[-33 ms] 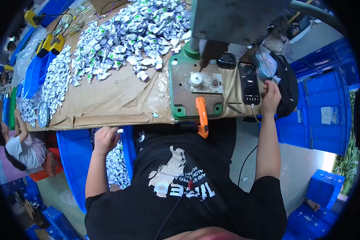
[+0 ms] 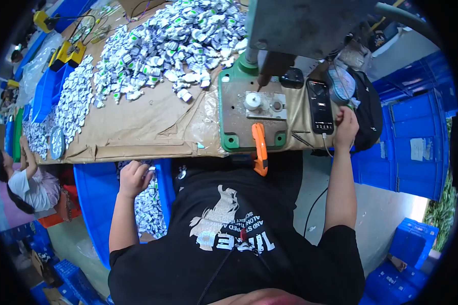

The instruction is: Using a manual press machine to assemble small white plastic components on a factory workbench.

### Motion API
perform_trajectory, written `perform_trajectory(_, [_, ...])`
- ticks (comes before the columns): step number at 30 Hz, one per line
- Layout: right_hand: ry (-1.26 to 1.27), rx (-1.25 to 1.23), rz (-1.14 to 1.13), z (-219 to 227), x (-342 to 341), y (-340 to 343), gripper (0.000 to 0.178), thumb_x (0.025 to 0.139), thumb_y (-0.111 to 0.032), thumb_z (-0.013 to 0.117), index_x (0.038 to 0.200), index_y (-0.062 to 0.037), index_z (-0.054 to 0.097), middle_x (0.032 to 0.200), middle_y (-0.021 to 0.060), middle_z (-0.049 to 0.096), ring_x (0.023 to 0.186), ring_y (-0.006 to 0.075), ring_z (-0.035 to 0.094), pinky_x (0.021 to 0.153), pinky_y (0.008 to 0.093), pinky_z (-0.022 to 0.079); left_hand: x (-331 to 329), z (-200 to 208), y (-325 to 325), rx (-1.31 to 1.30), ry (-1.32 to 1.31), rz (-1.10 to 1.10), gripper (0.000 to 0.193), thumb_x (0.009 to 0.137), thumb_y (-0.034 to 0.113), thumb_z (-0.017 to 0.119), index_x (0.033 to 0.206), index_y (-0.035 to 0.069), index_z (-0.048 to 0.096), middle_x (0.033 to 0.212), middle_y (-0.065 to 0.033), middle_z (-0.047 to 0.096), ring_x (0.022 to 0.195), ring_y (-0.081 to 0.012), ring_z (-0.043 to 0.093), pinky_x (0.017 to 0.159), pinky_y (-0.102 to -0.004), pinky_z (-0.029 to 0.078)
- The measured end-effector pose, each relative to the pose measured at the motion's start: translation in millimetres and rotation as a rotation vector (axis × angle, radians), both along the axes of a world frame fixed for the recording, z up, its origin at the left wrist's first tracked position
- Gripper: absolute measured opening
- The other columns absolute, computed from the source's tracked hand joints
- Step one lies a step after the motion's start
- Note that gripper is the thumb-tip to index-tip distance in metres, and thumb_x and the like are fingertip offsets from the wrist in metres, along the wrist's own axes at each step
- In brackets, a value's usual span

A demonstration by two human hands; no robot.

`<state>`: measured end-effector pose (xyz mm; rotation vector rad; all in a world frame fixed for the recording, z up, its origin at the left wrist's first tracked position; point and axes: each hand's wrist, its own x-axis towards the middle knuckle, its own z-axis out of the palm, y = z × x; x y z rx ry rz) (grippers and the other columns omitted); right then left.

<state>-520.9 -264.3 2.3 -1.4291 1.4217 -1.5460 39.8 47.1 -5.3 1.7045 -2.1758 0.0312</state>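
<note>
My left hand (image 2: 135,179) is closed at the table's front edge, above a blue bin (image 2: 90,203) of small white parts (image 2: 150,211). A small white part (image 2: 152,169) shows at its thumb and fingertips. My right hand (image 2: 346,127) rests with curled fingers at the table's right end, beside a phone (image 2: 320,107) with a lit screen; whether it holds anything is hidden. Between the hands stands a green-based bench press (image 2: 229,114). A round white piece (image 2: 253,100) sits on its plate, under the spindle (image 2: 263,79). An orange handle (image 2: 260,147) juts over the press's front edge.
A large heap of white parts with green marks (image 2: 173,48) covers the back of the paper-covered table (image 2: 137,124). A smaller heap (image 2: 75,96) lies left. Blue crates (image 2: 414,147) stand right, near a black bag (image 2: 366,101). Another person (image 2: 28,183) sits far left.
The table and press have shifted slightly right in the picture. The white part at my left fingertips shows less than before. Both hands keep nearly the same pose.
</note>
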Motion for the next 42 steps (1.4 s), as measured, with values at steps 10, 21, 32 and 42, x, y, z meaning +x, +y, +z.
perform_trajectory(10, [-0.116,0.073,-0.022,-24.3,-14.6,-2.9,0.023,0.101,-0.02,0.053,0.098,-0.0025,0.066,0.077,-0.0026,0.057,0.068,0.0045,0.049,0.062,0.019,0.038,-47.3,7.4,-150.7,-0.235,0.298,0.212,0.027,0.083,0.016,0.07,0.108,0.006,0.065,0.098,-0.0143,0.064,0.079,-0.0322,0.065,0.069,-0.0413,0.052])
perform_trajectory(21, [-0.195,0.051,-0.053,-24.6,-18.5,0.9,0.022,0.102,-0.022,0.053,0.097,-0.0043,0.066,0.076,-0.0041,0.057,0.067,0.0031,0.049,0.059,0.0183,0.036,-50.8,20.2,-230.5,0.11,0.381,0.334,0.03,0.087,0.018,0.062,0.112,0.001,0.065,0.086,-0.0129,0.069,0.073,-0.021,0.066,0.068,-0.0323,0.052])
perform_trajectory(32, [-0.228,0.01,0.0,-26.0,-15.1,0.9,0.022,0.102,-0.02,0.053,0.097,-0.0024,0.065,0.077,-0.0019,0.057,0.068,0.0042,0.05,0.062,0.018,0.04,-105.9,22.7,-222.3,0.237,2.043,0.046,0.024,0.092,0.014,0.056,0.115,0.005,0.056,0.092,-0.006,0.061,0.069,-0.0123,0.056,0.056,-0.02,0.042])
perform_trajectory(42, [-0.236,0.012,-0.005,-25.5,-13.8,1.7,0.022,0.102,-0.017,0.053,0.094,-0.0011,0.067,0.078,-0.0016,0.058,0.067,0.0038,0.05,0.06,0.0172,0.04,-170.6,50.0,-244.2,0.62,2.202,-0.261,0.024,0.097,0.019,0.058,0.118,0.008,0.054,0.09,-0.0041,0.057,0.072,-0.0131,0.052,0.063,-0.0261,0.043])
